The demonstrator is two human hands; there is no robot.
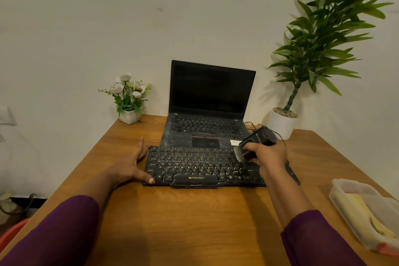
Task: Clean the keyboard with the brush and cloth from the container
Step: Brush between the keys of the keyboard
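Observation:
A black keyboard [194,167] with yellow letters lies across the middle of the wooden table. My right hand [267,155] grips a black brush [254,143] whose grey bristles touch the keys near the keyboard's upper right. My left hand [131,166] lies spread against the keyboard's left end, thumb at its near corner, holding nothing. At the right edge stands a clear plastic container [345,192] with a yellow cloth [364,211] inside.
An open, dusty black laptop [207,119] stands just behind the keyboard. A small white flower pot [129,115] is at the back left, a tall plant in a white pot [282,123] at the back right. A black cable [278,134] runs behind the brush.

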